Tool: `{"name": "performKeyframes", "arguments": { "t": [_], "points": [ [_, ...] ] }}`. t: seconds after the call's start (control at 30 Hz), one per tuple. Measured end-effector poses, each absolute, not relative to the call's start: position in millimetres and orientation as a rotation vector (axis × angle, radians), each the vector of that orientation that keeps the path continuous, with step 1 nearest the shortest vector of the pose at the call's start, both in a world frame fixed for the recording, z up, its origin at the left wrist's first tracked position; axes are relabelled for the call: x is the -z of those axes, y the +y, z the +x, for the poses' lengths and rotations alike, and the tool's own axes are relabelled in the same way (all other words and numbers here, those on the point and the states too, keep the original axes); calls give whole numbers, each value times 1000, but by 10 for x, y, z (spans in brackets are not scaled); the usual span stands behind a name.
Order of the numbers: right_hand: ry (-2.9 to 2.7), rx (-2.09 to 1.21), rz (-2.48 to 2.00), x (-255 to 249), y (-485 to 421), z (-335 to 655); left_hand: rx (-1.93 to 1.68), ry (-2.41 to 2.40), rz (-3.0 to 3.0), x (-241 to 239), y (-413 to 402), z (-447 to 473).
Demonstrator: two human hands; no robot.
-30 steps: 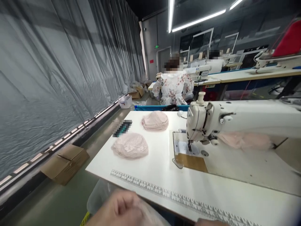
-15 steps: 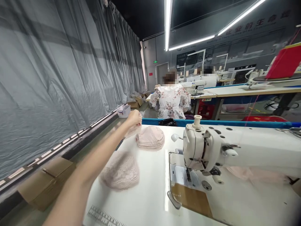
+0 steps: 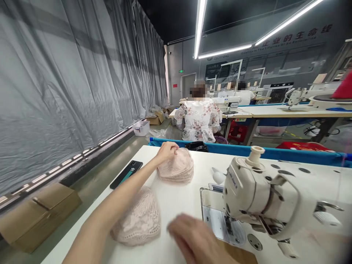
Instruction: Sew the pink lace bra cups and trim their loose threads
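At the far end of the white sewing table, my left hand [image 3: 167,151] is at the top of a stack of pale pink lace cups [image 3: 176,168]. Its fingers are closed on the edge of the uppermost cup. Closer to me, a second pile of pink lace cups [image 3: 140,220] lies partly behind my left forearm. My right hand [image 3: 194,236] hovers blurred over the table between that pile and the sewing machine [image 3: 244,198]; I see nothing clear in its fingers.
A dark phone [image 3: 127,174] lies on the table's left edge. Blue cloth [image 3: 220,149] runs along the far edge. A cardboard box [image 3: 38,212] stands on the floor at left. A person in a floral top [image 3: 199,119] sits ahead, facing away.
My left hand has moved right with a lace cup, from the table's far left edge onto the far stack. My right hand has come into view. The camera view has shifted, uncovering the phone.
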State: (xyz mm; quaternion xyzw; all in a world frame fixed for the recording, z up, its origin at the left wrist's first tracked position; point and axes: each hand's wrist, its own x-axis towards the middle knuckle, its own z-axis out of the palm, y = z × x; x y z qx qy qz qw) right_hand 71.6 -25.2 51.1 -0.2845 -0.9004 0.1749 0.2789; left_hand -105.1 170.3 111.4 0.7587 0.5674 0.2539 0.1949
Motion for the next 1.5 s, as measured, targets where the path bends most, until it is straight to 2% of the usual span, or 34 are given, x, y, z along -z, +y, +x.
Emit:
{"name": "performKeyframes", "arguments": {
  "t": [0.17, 0.3, 0.47, 0.6, 0.77, 0.87, 0.97, 1.07, 1.17, 1.5],
  "points": [
    [-2151, -143, -1034, -688, 831, 176, -711, 1535, 2346, -785, 1445, -1334],
    [-2105, -6, -1201, -635, 1532, 35, -511, 1478, 2448, -625, 1527, -1431],
    [-2029, -39, -1513, -342, 1832, 112, -137, 1451, 2359, -587, 1744, -1516],
    [-1926, -105, -1636, -176, 1939, 237, -112, 1470, 2286, -585, 1764, -1546],
    [-1755, -45, -1527, -207, 1576, 213, -297, 1511, 2255, -839, 1271, -1656],
    [-2011, -123, -1144, -237, 1005, 166, -423, 1404, 2318, -1007, 659, -1787],
    [-2213, -296, -898, -234, 457, 155, -379, 1248, 2356, -1019, 82, -1877],
    [-2261, -425, -907, -225, 118, 192, -361, 1272, 2333, -886, -242, -1858],
    [-2255, -523, -975, -231, -39, 239, -488, 1370, 2298, -771, -327, -1811],
    [-2055, -761, -1120, -259, -264, 119, -891, 1396, 2037, -779, -398, -1870]
  ]
}}
